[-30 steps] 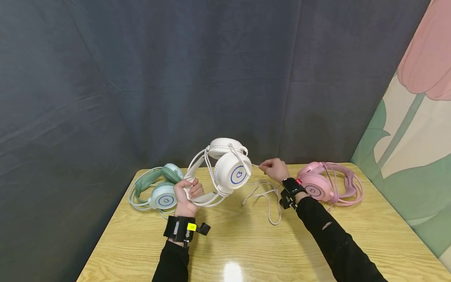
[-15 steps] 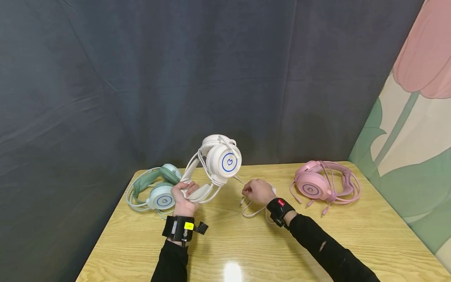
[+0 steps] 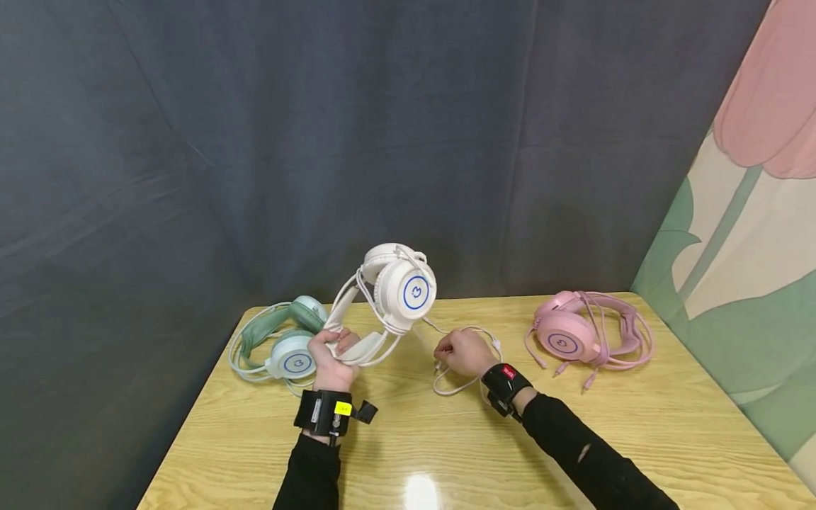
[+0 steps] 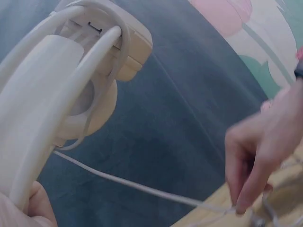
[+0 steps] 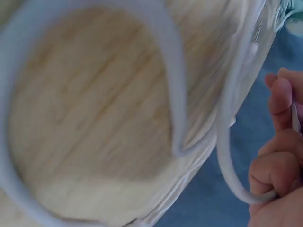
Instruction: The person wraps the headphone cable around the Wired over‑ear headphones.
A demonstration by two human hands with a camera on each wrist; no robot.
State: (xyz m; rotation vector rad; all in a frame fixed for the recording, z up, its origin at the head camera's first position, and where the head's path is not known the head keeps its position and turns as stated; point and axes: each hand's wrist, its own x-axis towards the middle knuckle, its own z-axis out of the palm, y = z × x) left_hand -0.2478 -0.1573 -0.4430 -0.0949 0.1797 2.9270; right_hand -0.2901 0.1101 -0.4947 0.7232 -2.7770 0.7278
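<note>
White headphones (image 3: 408,312) are held up off the table, tilted, with the ear cups on the upper right. My left hand (image 3: 333,365) grips their headband, and its fingers also show at the lower left of the left wrist view. White cable is wound around the headphones. From them a white cable (image 4: 142,187) runs down to my right hand (image 3: 467,352), which pinches it between thumb and fingers just above the table. In the right wrist view another stretch of cable (image 5: 226,146) passes under the curled fingers (image 5: 274,172). Loose cable lies around that hand.
Green headphones (image 3: 292,358) with their cable lie on the left of the wooden table (image 3: 408,432). Pink headphones (image 3: 567,340) lie on the right, their plugs facing forward. A dark curtain (image 3: 382,142) hangs behind the table, and a flower-patterned cloth (image 3: 758,283) at right.
My right hand has moved left and lower, to just above the table, over the loose cable. The white headphones have shifted slightly left. In the last half second little has moved.
</note>
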